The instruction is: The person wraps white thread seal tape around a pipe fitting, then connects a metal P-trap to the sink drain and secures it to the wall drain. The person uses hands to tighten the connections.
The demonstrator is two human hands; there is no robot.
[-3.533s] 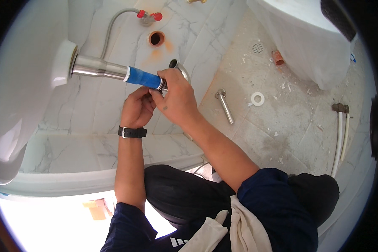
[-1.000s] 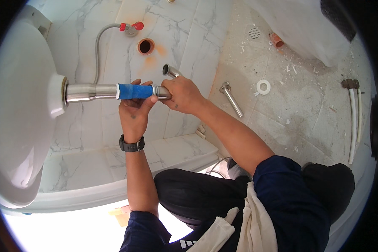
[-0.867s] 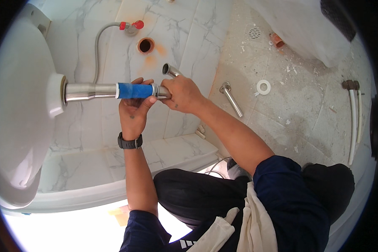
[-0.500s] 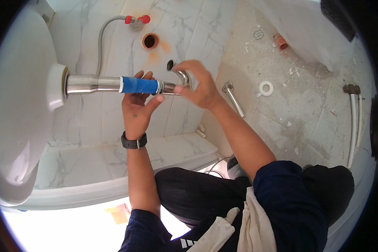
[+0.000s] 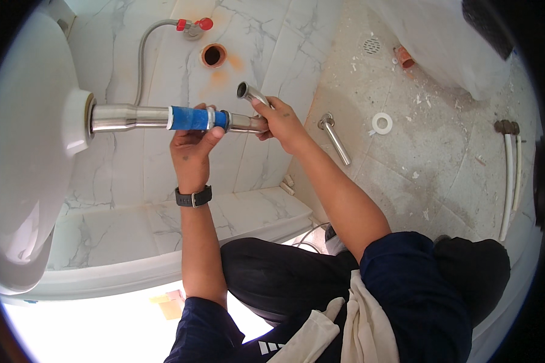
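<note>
From the white ceramic basin (image 5: 33,151) a metal drain pipe (image 5: 124,117) runs right into a blue-covered section (image 5: 184,118). My left hand (image 5: 191,151) grips that section from below, thumb in front and fingers behind, close to the metal collar (image 5: 225,120) at its right end. A curved metal trap pipe (image 5: 248,123) extends from the collar. My right hand (image 5: 283,125) is closed round its bend, hiding much of it. The trap's open end (image 5: 243,91) points up and left, toward the wall.
The tiled wall has a round drain hole (image 5: 213,55) and a red-handled valve (image 5: 197,28) with a grey braided hose (image 5: 142,66). On the dusty floor lie a flanged metal tube (image 5: 336,142), a white ring (image 5: 382,123) and thin white hoses (image 5: 506,181). A plastic sheet (image 5: 430,42) hangs back right.
My right hand has gone from loosely spread fingers to a closed grip on the trap's bend. My left thumb now presses against the blue section by the collar. The view has shifted slightly.
</note>
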